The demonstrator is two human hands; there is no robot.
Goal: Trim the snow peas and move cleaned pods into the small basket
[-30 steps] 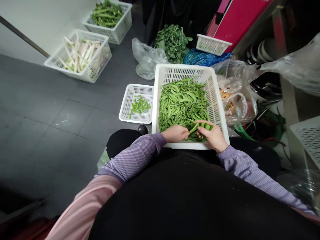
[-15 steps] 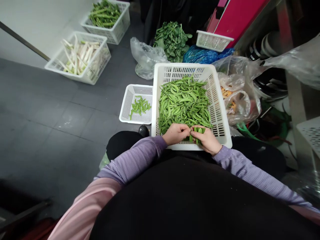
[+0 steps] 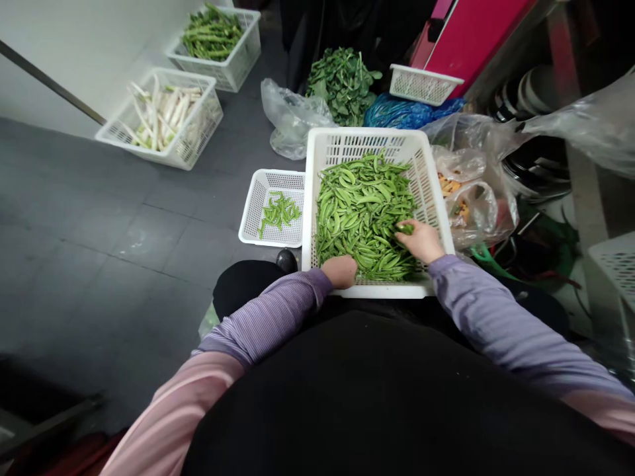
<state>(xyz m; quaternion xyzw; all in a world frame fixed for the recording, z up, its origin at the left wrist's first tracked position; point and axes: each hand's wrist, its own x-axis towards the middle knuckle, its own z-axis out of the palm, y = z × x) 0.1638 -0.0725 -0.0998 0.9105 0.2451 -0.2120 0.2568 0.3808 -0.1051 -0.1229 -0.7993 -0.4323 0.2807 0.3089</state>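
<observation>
A large white slotted basket (image 3: 367, 289) in front of my body holds a heap of green pea pods (image 3: 364, 205). At its near left corner, my left hand (image 3: 341, 271) is curled closed over the near edge of the heap; its fingertips are turned under, and whatever they hold is hidden. My right hand (image 3: 421, 242) hovers over the right side of the heap, thumb and fingers closed on pea pods, a bit of green showing at the fingertips. Against the basket's left side sits a smaller white basket (image 3: 244, 225) with a few green pieces (image 3: 279, 213) inside.
Two white crates stand back left, one with white-stemmed vegetables (image 3: 161, 119), one with green stalks (image 3: 213, 34). Leafy greens (image 3: 342, 86), a clear bag (image 3: 292, 122) and a blue bag (image 3: 399, 111) lie behind the basket. Plastic bags (image 3: 469, 205) crowd the right side.
My hands have moved apart. The right went up and right over the heap; the left drew back left and down. The bunch of pods in my right fingers is largely out of sight now.
</observation>
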